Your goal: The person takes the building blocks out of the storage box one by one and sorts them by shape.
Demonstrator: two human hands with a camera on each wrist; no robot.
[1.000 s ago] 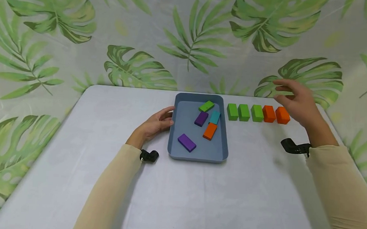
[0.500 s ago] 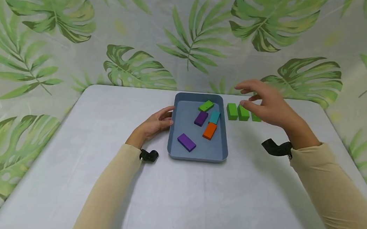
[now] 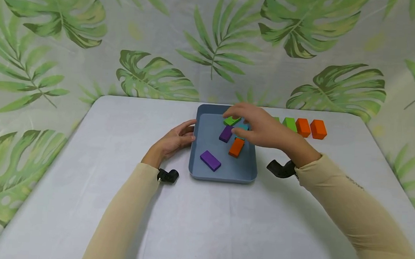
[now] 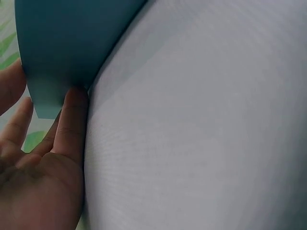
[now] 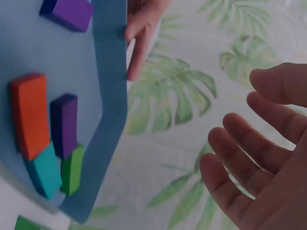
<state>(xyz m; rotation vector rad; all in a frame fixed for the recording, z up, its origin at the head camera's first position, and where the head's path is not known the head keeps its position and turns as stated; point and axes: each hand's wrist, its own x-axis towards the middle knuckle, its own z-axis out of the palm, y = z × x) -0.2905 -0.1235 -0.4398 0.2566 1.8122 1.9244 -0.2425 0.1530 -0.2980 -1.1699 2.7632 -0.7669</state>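
Observation:
A blue-grey tray (image 3: 201, 172) holds a purple block (image 3: 210, 160) near its front left. Toward the back right lie an orange block (image 3: 236, 148), a second purple block (image 3: 225, 134), a green block (image 3: 231, 121) and a teal block (image 5: 44, 172). My left hand (image 3: 172, 141) touches the tray's left wall with extended fingers; the left wrist view shows fingertips against the wall. Above the tray's back right part hovers my right hand (image 3: 264, 129), fingers spread and loosely bent, holding nothing. It partly covers the teal and green blocks in the head view.
Right of the tray runs a row of blocks: green blocks (image 3: 290, 124), some hidden behind the right hand, then an orange block (image 3: 302, 128) and another orange block (image 3: 318, 129). A white cloth covers the table (image 3: 194, 223); a leaf-print curtain (image 3: 231, 40) hangs behind.
My right hand has moved left, from above the orange end of the row, past the green blocks, to over the tray. My left hand, tray and blocks stay put.

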